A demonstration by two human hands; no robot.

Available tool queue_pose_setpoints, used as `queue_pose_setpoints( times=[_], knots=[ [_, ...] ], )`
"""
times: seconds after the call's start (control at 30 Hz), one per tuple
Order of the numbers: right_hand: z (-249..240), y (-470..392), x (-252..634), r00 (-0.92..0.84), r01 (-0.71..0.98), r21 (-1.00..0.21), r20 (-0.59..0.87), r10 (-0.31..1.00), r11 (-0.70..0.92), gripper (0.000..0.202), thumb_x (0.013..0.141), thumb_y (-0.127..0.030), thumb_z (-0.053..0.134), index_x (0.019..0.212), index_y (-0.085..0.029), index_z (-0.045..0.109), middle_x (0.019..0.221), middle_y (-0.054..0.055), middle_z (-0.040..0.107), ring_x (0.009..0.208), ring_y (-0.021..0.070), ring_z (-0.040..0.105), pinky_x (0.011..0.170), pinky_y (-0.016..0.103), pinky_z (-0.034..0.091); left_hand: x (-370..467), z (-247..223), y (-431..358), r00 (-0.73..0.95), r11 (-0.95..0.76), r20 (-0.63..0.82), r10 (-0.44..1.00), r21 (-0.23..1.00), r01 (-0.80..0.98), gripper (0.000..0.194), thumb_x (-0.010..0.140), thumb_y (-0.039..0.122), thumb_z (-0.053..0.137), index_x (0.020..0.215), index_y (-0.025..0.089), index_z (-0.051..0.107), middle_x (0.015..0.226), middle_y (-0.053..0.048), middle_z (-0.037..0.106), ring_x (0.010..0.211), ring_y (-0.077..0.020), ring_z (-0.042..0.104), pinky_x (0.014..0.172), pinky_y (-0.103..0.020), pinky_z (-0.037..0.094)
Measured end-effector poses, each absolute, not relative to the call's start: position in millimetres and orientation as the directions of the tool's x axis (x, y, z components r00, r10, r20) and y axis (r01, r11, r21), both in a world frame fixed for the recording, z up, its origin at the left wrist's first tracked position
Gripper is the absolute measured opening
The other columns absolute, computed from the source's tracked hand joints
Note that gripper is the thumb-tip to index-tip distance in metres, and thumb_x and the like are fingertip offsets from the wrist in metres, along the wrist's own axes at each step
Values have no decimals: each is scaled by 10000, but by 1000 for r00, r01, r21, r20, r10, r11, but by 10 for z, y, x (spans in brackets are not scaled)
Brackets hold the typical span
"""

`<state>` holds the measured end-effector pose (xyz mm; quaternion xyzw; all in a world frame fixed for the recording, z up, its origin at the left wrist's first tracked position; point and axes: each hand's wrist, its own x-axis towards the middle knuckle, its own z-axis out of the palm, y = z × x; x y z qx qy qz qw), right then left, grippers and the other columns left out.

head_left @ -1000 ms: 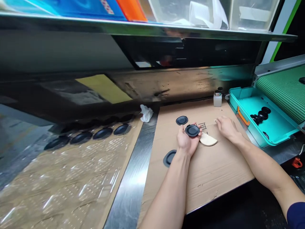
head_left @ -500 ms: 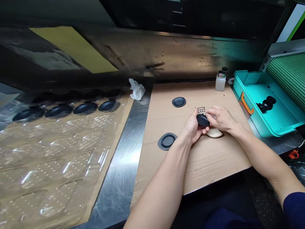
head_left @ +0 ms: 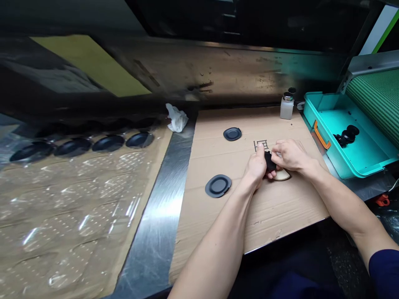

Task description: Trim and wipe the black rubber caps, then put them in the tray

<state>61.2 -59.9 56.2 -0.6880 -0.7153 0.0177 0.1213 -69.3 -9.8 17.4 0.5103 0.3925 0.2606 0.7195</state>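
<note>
Over the cardboard sheet (head_left: 215,236), my left hand (head_left: 257,166) is closed on a black rounded part (head_left: 269,161), thumb on top. My right hand (head_left: 289,154) pinches the same part at its right edge, fingers bent; much of the part is hidden between the hands. Below it lies a cream-coloured pad (head_left: 282,175) with a dark edge. On the cardboard to the left rest two flat dark parts with rounded corners and an oval ring: a nearer plate (head_left: 218,185) and a farther plate (head_left: 232,133).
A turquoise bin (head_left: 352,166) with black pieces (head_left: 349,133) stands right, beside a green conveyor belt (head_left: 377,87). A pump bottle (head_left: 286,106) stands at the back. Crumpled white tissue (head_left: 177,118) lies by a clear moulded tray (head_left: 75,207) holding several black parts (head_left: 108,143).
The black part has been tilted in my hands, so less of its broad face shows. My left hand has shifted slightly right. The view has moved a little.
</note>
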Motion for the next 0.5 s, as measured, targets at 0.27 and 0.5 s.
queue_pose_setpoints(
  times=[0.27,0.5],
  knots=[
    [603,-632,611,17,972,-236,119,993,12,206,915,-267,602,800,-188,754,868,46,701,761,167,567,633,292,299,-688,153,-102,553,338,-301,777,940,38,738,981,704,307,753,117,692,518,-96,663,353,-165,576,339,-233,416],
    [339,-560,628,135,808,-569,427,894,150,284,1033,-320,530,1050,-207,791,963,41,615,861,141,581,799,247,447,-658,108,-79,525,398,-289,801,911,-105,658,1007,647,338,973,100,702,536,-70,668,388,-176,607,374,-241,464]
  ],
)
